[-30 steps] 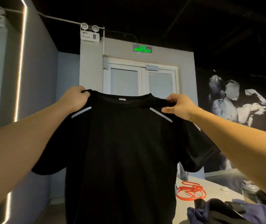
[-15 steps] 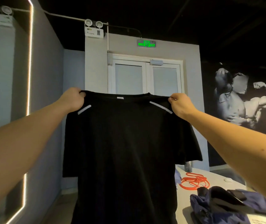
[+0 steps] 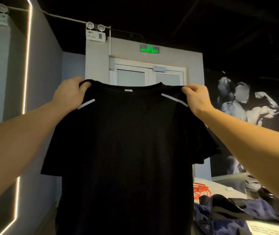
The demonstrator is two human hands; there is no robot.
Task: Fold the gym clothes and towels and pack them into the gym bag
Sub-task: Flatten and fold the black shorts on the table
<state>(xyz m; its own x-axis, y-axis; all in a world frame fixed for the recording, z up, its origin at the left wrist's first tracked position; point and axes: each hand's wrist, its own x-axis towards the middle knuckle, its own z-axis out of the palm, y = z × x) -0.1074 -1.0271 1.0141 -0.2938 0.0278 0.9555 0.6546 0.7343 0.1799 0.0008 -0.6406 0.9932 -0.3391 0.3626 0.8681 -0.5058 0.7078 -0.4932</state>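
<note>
A black T-shirt (image 3: pixel 126 150) with a white stripe on each shoulder hangs spread out in front of me, held up at arm's length. My left hand (image 3: pixel 69 94) grips its left shoulder seam and my right hand (image 3: pixel 197 97) pinches its right shoulder seam. The shirt's hem runs out of the bottom of the view. Low on the right, a dark blue gym bag (image 3: pixel 233 216) lies on a white table (image 3: pixel 220 187), partly hidden by my right forearm.
An orange coiled band (image 3: pixel 200 189) lies on the table beside the shirt's right edge, and a small white object (image 3: pixel 229 189) sits farther back. A double door (image 3: pixel 148 76) with a green exit sign stands behind the shirt. Grey walls close in on the left.
Both hands have pulled the shirt's shoulders further apart, so the neckline now hangs straighter and flatter. The sleeves have settled downward.
</note>
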